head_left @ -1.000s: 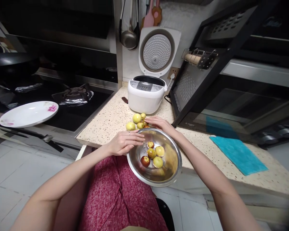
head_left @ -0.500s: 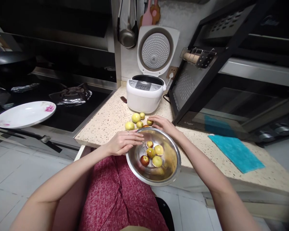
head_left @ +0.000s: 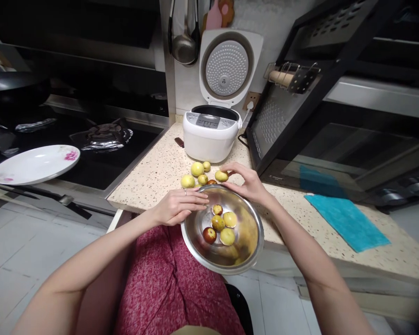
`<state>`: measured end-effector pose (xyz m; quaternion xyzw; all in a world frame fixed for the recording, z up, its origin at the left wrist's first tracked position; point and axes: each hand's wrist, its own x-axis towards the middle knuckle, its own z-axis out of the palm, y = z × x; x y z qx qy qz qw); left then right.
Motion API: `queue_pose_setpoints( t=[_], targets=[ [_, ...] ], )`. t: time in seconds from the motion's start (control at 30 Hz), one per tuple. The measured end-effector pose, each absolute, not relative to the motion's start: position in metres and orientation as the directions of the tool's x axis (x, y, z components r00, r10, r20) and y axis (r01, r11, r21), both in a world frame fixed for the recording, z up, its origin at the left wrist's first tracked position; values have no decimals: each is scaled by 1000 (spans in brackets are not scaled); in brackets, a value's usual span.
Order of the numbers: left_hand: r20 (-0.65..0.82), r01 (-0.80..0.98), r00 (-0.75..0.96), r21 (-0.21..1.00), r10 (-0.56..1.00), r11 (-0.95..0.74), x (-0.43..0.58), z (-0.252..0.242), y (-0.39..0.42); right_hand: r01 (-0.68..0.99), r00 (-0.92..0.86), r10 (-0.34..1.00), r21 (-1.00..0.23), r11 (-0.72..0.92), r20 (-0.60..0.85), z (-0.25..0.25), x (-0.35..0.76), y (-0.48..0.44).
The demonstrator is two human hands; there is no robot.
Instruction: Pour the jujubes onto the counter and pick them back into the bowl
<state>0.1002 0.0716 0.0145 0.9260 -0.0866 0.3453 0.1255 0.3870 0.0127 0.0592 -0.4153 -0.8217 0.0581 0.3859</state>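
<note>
A steel bowl (head_left: 246, 253) juts past the speckled counter's front edge, with several small yellow-green and red fruits (head_left: 220, 227) inside. My left hand (head_left: 180, 205) grips the bowl's left rim, fingers curled over it. My right hand (head_left: 246, 183) hovers just behind the bowl's far rim and pinches one yellow-green fruit (head_left: 221, 176) between thumb and fingertips. Several more loose fruits (head_left: 197, 169) lie on the counter behind the bowl.
An open white rice cooker (head_left: 211, 134) stands behind the fruits. A black rack with an oven (head_left: 321, 116) fills the right side, and a teal cloth (head_left: 345, 220) lies on the counter. A floral plate (head_left: 35, 164) and gas hob (head_left: 104, 136) are on the left.
My right hand has closed on a fruit from the counter pile and lifted it a little above the bowl's far rim. My left hand still holds the bowl.
</note>
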Motion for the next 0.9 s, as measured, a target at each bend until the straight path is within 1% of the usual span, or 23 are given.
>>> queue_pose_setpoints(
  t=[0.1,0.2,0.27,0.4,0.63,0.73,0.9],
  targets=[
    [687,-235,722,140,-77,-962,100,14,69,550,-446,714,-464,694,539,66,375,-2],
    [718,-204,692,102,-70,-974,98,12,67,496,-565,698,-496,713,440,68,365,-11],
    [741,-166,670,85,-49,-982,97,10,65,489,-610,694,-508,709,382,67,362,-13],
    [792,-119,611,75,-14,-990,96,7,64,494,-636,698,-521,696,330,66,361,-13],
    [804,-99,589,168,78,-981,98,6,65,499,-693,684,-534,683,228,63,361,-11],
    [793,-100,600,206,106,-973,98,6,67,511,-689,690,-526,680,221,63,360,-12],
    [790,-125,604,229,109,-965,98,6,67,508,-691,688,-528,681,222,64,360,-13]
  ],
)
